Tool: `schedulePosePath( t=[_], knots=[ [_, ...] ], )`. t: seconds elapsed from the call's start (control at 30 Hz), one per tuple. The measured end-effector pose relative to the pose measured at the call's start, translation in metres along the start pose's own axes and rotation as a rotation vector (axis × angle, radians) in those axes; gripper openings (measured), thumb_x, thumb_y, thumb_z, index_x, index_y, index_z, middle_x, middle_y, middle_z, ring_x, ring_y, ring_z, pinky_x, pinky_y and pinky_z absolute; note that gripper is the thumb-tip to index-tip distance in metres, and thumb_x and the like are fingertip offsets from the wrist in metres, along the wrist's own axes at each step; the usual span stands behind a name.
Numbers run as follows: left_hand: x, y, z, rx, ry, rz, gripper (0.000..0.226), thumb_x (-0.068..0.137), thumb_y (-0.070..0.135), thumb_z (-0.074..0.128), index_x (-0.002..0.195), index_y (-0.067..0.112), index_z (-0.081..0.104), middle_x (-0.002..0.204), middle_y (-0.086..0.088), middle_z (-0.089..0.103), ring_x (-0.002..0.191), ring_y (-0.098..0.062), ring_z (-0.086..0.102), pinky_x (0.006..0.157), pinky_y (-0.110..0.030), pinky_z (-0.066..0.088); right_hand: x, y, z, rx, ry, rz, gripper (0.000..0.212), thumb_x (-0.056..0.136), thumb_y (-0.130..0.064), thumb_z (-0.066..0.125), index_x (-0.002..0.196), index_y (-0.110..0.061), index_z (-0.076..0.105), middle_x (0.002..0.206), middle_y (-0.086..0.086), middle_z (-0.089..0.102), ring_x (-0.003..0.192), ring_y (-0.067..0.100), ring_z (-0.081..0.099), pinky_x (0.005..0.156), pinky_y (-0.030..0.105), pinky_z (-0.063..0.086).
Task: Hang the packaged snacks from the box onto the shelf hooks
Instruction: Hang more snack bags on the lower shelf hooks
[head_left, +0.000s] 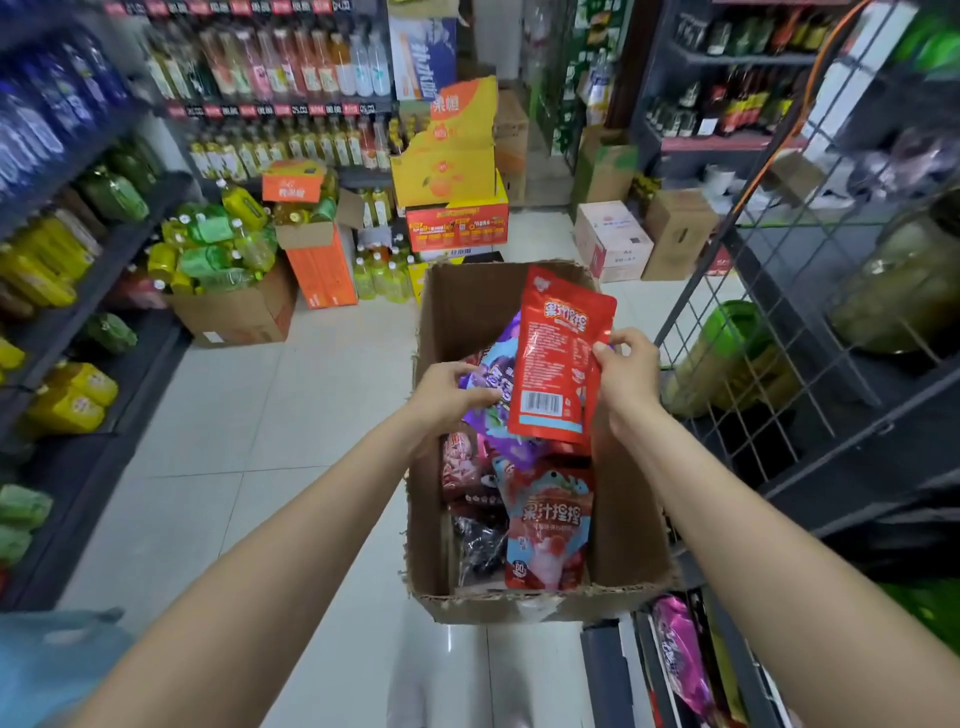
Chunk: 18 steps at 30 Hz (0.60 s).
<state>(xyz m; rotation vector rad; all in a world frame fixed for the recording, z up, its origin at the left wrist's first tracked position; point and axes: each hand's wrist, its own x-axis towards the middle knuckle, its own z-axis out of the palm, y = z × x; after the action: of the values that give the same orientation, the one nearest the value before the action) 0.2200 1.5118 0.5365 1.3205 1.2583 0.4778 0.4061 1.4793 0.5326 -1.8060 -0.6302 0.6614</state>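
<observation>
On the far left we see dark shelves (104, 270) stacked with blue, green and yellow drink bottles; farther in, an open brown carton (236, 312) on the tiled floor (218, 441) holds green and yellow bottles, with an orange carton (322, 270) just beside it and a yellow and red stack of cartons (452, 197) behind; coming toward the middle, our left hand (444, 397) reaches into the cardboard box (631, 499) and its grip is curled onto a purple snack packet (493, 374) near the box's left wall; the box stands open on the floor and holds more packets, among them a red and pale blue snack packet (548, 530) lying face up toward the near end, and a dark packet (478, 545) to its left; just right of the left hand we see a red snack packet (558, 358) held upright above the box, its back with a barcode facing us; our right hand (626, 376) has its grip pinched on that packet's right edge, thumb in front; to the right stands a wire grid rack (769, 291), with green and yellowish blurred packages behind it; at the lower right a pink packet (680, 654) lies beside the box.
</observation>
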Motion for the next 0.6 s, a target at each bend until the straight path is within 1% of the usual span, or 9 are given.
schedulePosePath(
  t=[0.07,0.17,0.23,0.27,0.33,0.43,0.47,0.53,0.6],
  knots=[
    [-0.005,0.002,-0.004,-0.004,0.094,0.066,0.038,0.083,0.016,0.071,0.116,0.008,0.053,0.106,-0.007,0.064,0.074,-0.011,0.066,0.054,-0.027,0.057,-0.007,-0.003,-0.004,-0.048,0.015,-0.033,0.025,0.091,-0.015,0.054,0.069,-0.025,0.048,0.093,0.006,0.068,0.090,0.028,0.066,0.083,0.049,0.053],
    [-0.020,0.008,-0.014,0.032,0.114,0.227,0.040,0.086,0.016,0.068,0.119,0.023,0.048,0.109,0.000,0.060,0.082,-0.010,0.067,0.062,-0.033,0.059,-0.026,-0.013,-0.017,-0.077,0.083,-0.078,0.027,0.092,-0.013,0.052,0.068,-0.023,0.045,0.086,0.005,0.065,0.088,0.028,0.064,0.078,0.044,0.052],
    [-0.032,0.016,-0.018,0.073,0.101,0.365,0.028,0.088,0.014,0.065,0.109,0.027,0.053,0.112,0.000,0.061,0.089,-0.014,0.066,0.073,-0.039,0.058,-0.039,-0.019,-0.027,-0.093,0.142,-0.091,0.021,0.094,-0.012,0.048,0.074,-0.018,0.046,0.081,0.002,0.058,0.087,0.028,0.060,0.073,0.039,0.046],
    [-0.038,0.022,-0.019,0.117,0.101,0.426,0.019,0.089,0.013,0.062,0.101,0.027,0.058,0.109,0.001,0.062,0.093,-0.015,0.065,0.078,-0.041,0.057,-0.046,-0.023,-0.033,-0.110,0.177,-0.095,0.016,0.096,-0.012,0.046,0.080,-0.015,0.047,0.084,0.002,0.056,0.087,0.026,0.057,0.072,0.035,0.042],
    [-0.051,0.033,-0.019,0.198,0.106,0.495,0.013,0.092,0.012,0.058,0.092,0.022,0.066,0.101,0.005,0.064,0.097,-0.014,0.063,0.084,-0.040,0.054,-0.064,-0.030,-0.047,-0.144,0.248,-0.104,0.009,0.097,-0.013,0.044,0.089,-0.011,0.046,0.091,0.004,0.055,0.088,0.023,0.052,0.073,0.032,0.037],
    [-0.068,0.044,-0.019,0.225,0.094,0.542,0.016,0.092,0.015,0.057,0.098,0.016,0.072,0.097,0.003,0.067,0.095,-0.015,0.065,0.082,-0.041,0.054,-0.100,-0.042,-0.071,-0.128,0.340,-0.138,0.009,0.098,-0.016,0.042,0.092,-0.011,0.046,0.093,0.003,0.054,0.088,0.020,0.053,0.075,0.034,0.041],
    [-0.077,0.048,-0.018,0.223,0.078,0.565,0.017,0.091,0.017,0.058,0.100,0.015,0.072,0.095,0.002,0.067,0.095,-0.016,0.065,0.082,-0.041,0.054,-0.114,-0.046,-0.081,-0.112,0.385,-0.147,0.008,0.097,-0.015,0.042,0.092,-0.011,0.047,0.091,0.003,0.055,0.087,0.020,0.053,0.074,0.035,0.041],
    [-0.096,0.055,-0.013,0.248,0.053,0.625,0.017,0.090,0.018,0.060,0.100,0.013,0.073,0.093,0.000,0.068,0.089,-0.012,0.063,0.081,-0.033,0.052,-0.146,-0.052,-0.102,-0.075,0.495,-0.147,0.008,0.095,-0.014,0.043,0.092,-0.010,0.049,0.080,-0.003,0.051,0.084,0.021,0.052,0.073,0.036,0.042],
    [-0.119,0.062,-0.005,0.314,0.065,0.709,0.017,0.089,0.018,0.061,0.096,0.011,0.074,0.094,-0.004,0.071,0.088,-0.013,0.061,0.079,-0.027,0.048,-0.182,-0.054,-0.126,-0.063,0.621,-0.180,0.009,0.094,-0.013,0.044,0.095,-0.007,0.051,0.073,-0.006,0.047,0.079,0.019,0.050,0.071,0.033,0.040]
  ],
)
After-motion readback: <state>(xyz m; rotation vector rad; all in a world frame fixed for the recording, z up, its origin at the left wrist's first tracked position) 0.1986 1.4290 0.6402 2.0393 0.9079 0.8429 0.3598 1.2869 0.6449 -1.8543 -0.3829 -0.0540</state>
